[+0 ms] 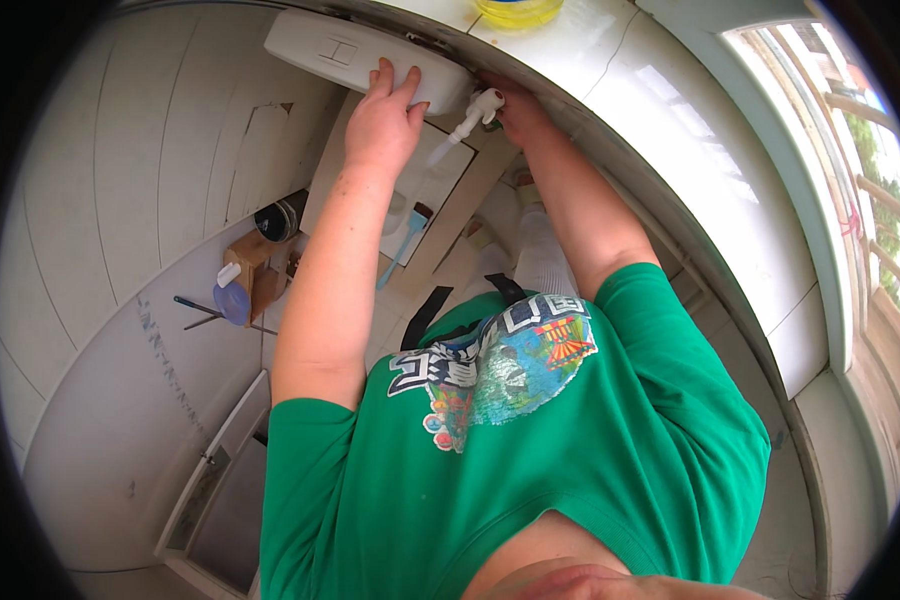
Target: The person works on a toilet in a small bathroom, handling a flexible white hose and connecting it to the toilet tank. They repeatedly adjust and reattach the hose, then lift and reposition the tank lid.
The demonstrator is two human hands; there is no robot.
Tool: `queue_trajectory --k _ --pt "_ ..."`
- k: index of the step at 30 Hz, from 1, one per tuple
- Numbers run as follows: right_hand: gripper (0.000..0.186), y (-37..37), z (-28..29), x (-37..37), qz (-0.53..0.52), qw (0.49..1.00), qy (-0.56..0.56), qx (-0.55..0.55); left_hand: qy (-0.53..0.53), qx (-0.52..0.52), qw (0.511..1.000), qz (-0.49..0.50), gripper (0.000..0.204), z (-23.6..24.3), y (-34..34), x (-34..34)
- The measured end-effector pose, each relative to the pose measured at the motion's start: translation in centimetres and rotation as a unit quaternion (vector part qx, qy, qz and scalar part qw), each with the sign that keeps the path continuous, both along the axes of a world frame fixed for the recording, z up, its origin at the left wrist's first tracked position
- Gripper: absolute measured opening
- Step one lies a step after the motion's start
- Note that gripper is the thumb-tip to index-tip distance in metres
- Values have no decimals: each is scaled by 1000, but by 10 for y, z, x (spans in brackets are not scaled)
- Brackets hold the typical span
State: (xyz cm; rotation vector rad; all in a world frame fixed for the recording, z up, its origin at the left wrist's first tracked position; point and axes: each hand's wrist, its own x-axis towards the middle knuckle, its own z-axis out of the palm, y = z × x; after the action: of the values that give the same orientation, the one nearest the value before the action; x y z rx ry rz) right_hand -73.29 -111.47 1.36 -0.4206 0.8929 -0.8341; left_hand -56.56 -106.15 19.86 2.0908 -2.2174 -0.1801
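My left hand [385, 120] lies against a long white plastic cistern [370, 58] with a flush button set in its top. Its fingers are spread over the cistern's edge, and they grip nothing. My right hand [518, 112] reaches in beside a white plastic tap [484, 104], between the cistern's right end and the tiled ledge. Most of its fingers are hidden there, and a small bit of green shows next to them. Whether it grips the tap or something behind it is not visible. A pale spout points down and left from the tap.
A blue-handled brush [407, 243] lies below, between my arms. On the left are a cardboard box [260, 270], a purple item [232, 302] and a dark round container [275, 222]. A white tiled ledge [660, 130] runs along the right, bearing a yellow container [518, 12].
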Motion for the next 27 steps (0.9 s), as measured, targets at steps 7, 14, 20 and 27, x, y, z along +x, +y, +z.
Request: queue_trajectory --k 7,14,20,27 --pt "35 3 4 -2 -30 999 3 -10 5 -17 1000 -11 43 1 2 -3" --pt "33 3 8 -4 -41 999 -2 -26 0 10 1000 -7 45 3 6 -4" --pt "39 -8 20 -6 17 997 76 -7 10 -1 1000 -11 47 3 10 -6" --pt "43 -20 8 2 58 992 104 -33 5 -7 1000 -16 52 1 7 -8"
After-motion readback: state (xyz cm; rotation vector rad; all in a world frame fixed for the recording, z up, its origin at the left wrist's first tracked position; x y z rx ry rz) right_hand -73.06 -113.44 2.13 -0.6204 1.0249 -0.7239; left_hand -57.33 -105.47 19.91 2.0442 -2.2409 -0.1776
